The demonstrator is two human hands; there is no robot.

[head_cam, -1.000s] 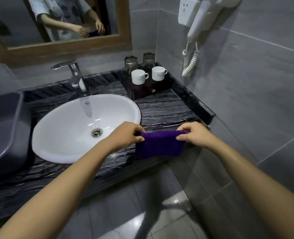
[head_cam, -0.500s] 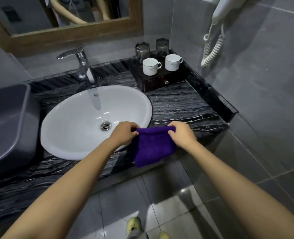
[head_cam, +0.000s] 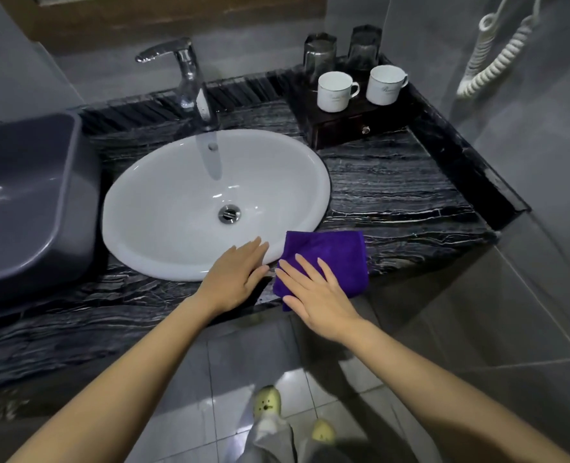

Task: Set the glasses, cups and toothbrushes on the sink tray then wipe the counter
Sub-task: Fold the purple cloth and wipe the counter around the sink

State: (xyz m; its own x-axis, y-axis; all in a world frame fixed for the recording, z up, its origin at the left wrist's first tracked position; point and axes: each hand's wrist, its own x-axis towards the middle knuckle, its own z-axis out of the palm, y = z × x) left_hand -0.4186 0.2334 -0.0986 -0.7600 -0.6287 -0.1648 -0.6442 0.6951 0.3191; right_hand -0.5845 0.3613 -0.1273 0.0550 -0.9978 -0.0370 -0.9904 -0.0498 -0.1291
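a: head view, status?
b: glasses (head_cam: pixel 320 55) and cups (head_cam: pixel 335 91) are on the tray (head_cam: pixel 343 130), far right. can't see any toothbrushes.
a: wipe?
b: looks barely begun. right hand (head_cam: pixel 317 295) flat, fingers straight, pressing the purple cloth (head_cam: pixel 333 255) on the near table (head_cam: pixel 393 188) edge. left hand (head_cam: pixel 235 275) open on the sink (head_cam: pixel 150 202) rim.

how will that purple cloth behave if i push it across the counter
Likely floppy: the purple cloth lies folded, its near edge drooping over the counter edge. Probably light and soft, so it may bunch unless the right hand presses flat.
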